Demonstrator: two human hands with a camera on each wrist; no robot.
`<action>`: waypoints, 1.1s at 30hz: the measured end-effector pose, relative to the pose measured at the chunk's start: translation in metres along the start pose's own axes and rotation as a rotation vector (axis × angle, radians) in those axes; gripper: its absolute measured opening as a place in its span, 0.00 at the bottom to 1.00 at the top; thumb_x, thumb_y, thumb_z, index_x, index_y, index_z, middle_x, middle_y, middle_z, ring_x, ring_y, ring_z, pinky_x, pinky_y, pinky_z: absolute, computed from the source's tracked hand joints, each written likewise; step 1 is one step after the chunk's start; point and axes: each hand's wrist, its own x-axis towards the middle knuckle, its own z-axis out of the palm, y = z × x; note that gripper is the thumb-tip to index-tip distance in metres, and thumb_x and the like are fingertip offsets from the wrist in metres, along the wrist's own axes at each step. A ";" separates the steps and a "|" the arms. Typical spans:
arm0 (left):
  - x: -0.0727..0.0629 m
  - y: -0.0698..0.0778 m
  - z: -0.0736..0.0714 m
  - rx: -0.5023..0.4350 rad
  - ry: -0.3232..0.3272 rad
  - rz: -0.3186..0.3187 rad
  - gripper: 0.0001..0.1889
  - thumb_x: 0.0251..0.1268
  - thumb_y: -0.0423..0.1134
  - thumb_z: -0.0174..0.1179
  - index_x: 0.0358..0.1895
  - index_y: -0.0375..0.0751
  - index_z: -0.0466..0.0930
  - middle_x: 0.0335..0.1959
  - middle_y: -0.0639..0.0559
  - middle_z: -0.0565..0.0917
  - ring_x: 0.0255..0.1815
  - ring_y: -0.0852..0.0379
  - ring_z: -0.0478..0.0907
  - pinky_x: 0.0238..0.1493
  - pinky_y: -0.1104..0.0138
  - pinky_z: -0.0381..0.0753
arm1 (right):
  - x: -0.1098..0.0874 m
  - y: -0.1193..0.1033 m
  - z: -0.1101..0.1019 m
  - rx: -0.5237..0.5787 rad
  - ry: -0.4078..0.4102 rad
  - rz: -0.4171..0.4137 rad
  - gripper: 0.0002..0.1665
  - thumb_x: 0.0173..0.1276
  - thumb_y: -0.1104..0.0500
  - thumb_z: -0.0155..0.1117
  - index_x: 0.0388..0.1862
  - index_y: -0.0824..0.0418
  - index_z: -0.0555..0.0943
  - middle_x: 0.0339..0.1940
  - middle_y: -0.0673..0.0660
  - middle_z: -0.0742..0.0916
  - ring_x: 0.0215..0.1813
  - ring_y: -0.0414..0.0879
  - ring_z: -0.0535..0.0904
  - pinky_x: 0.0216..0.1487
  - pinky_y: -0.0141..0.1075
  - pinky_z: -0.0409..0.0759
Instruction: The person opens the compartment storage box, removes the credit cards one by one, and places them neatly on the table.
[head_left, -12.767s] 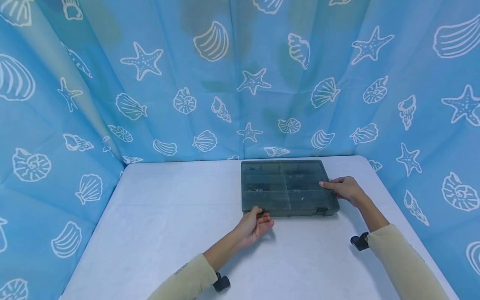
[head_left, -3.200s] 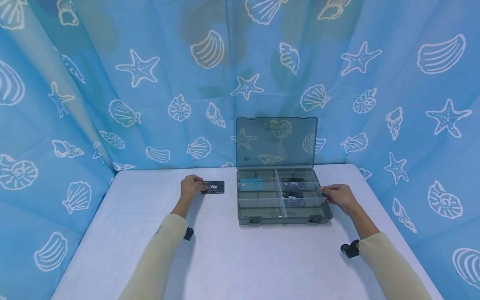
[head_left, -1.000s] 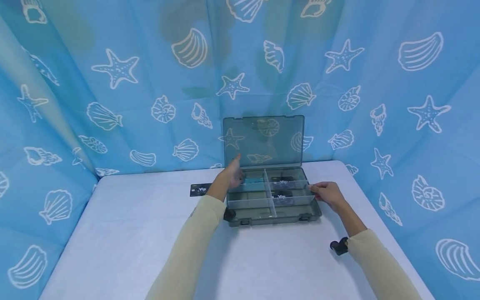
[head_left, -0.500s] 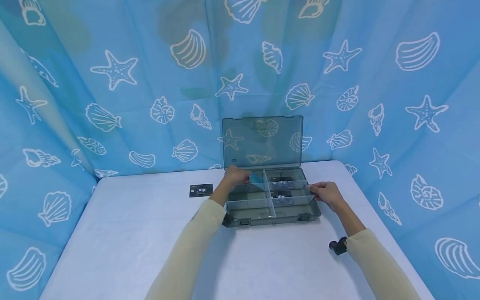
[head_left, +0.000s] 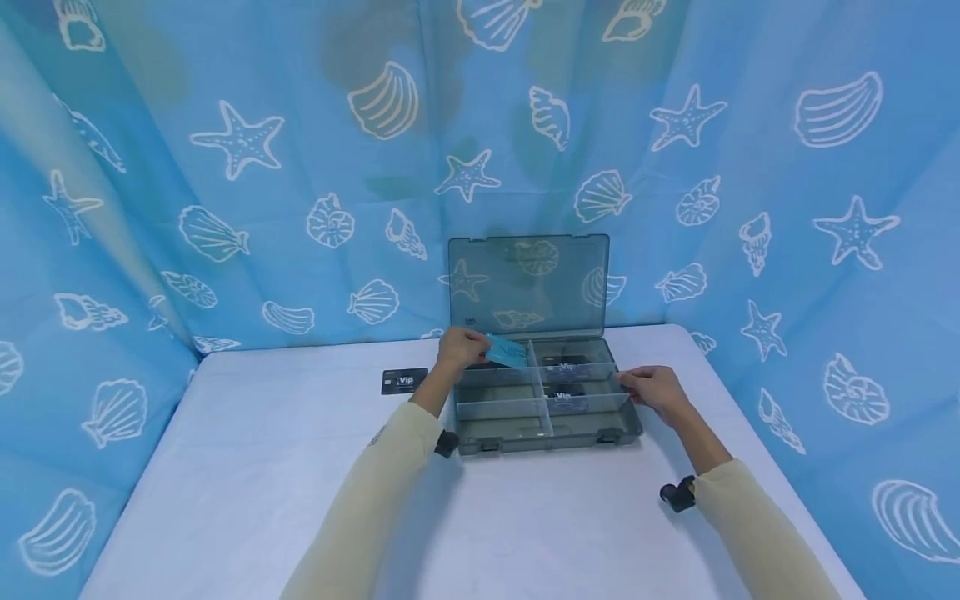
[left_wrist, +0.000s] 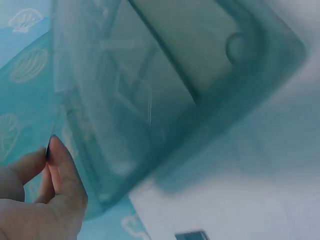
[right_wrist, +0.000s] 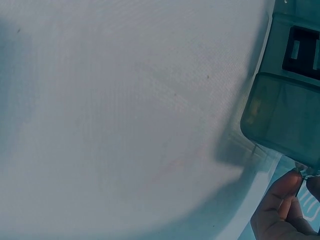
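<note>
My left hand (head_left: 461, 348) pinches a teal card (head_left: 507, 351) by its left end, tilted over the back left compartment of the storage box (head_left: 551, 443). In the left wrist view the left hand (left_wrist: 47, 195) holds the card between thumb and fingertip, seen nearly edge-on. The box is grey, see-through and divided into compartments, its lid (head_left: 528, 283) standing up at the back. My right hand (head_left: 654, 388) grips the box's right wall; the right wrist view shows that hand (right_wrist: 282, 210) partly cut off. Black "Vip" cards (head_left: 566, 395) lie in the back and middle right compartments.
Another black "Vip" card (head_left: 403, 381) lies on the white table (head_left: 247, 467), left of the box. A blue curtain (head_left: 315, 275) with shell prints hangs behind and at both sides. Dark latches (head_left: 609, 435) stick out at the box's front.
The box, closed at first, now stands open. My left hand has let go of the black card on the table and lifted the teal card from its compartment. The right hand stays at the box.
</note>
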 end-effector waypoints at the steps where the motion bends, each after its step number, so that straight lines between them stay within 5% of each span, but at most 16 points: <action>1: -0.002 0.000 -0.005 -0.007 -0.001 0.007 0.08 0.69 0.32 0.59 0.45 0.31 0.83 0.47 0.40 0.81 0.38 0.51 0.85 0.43 0.62 0.85 | 0.000 0.000 -0.001 -0.003 0.002 0.001 0.29 0.73 0.49 0.59 0.60 0.72 0.74 0.51 0.65 0.80 0.46 0.53 0.78 0.49 0.43 0.82; 9: -0.021 -0.009 -0.057 -0.136 0.055 0.000 0.12 0.67 0.33 0.62 0.50 0.31 0.80 0.45 0.40 0.82 0.41 0.50 0.84 0.48 0.60 0.84 | -0.002 0.006 -0.012 -0.004 0.025 -0.005 0.32 0.71 0.47 0.61 0.59 0.73 0.74 0.50 0.65 0.79 0.46 0.52 0.78 0.44 0.38 0.83; 16: -0.046 -0.040 -0.098 -0.163 0.097 -0.097 0.12 0.66 0.32 0.62 0.50 0.30 0.80 0.45 0.40 0.81 0.45 0.47 0.83 0.42 0.68 0.85 | -0.006 0.008 -0.016 -0.026 0.000 -0.008 0.33 0.73 0.47 0.58 0.61 0.75 0.71 0.53 0.68 0.78 0.49 0.55 0.78 0.48 0.39 0.83; 25: -0.058 -0.091 -0.130 -0.011 0.180 -0.236 0.12 0.66 0.35 0.63 0.49 0.33 0.81 0.46 0.40 0.82 0.37 0.55 0.83 0.40 0.68 0.84 | -0.004 0.004 -0.008 -0.040 0.005 -0.003 0.32 0.73 0.49 0.58 0.60 0.76 0.71 0.49 0.67 0.79 0.45 0.53 0.79 0.48 0.42 0.82; 33: -0.058 -0.104 -0.143 0.127 0.217 -0.308 0.13 0.60 0.35 0.68 0.46 0.33 0.81 0.42 0.40 0.82 0.32 0.55 0.84 0.32 0.71 0.83 | 0.005 0.003 0.004 -0.026 0.013 0.007 0.30 0.71 0.49 0.61 0.57 0.75 0.74 0.47 0.67 0.80 0.43 0.54 0.79 0.33 0.34 0.80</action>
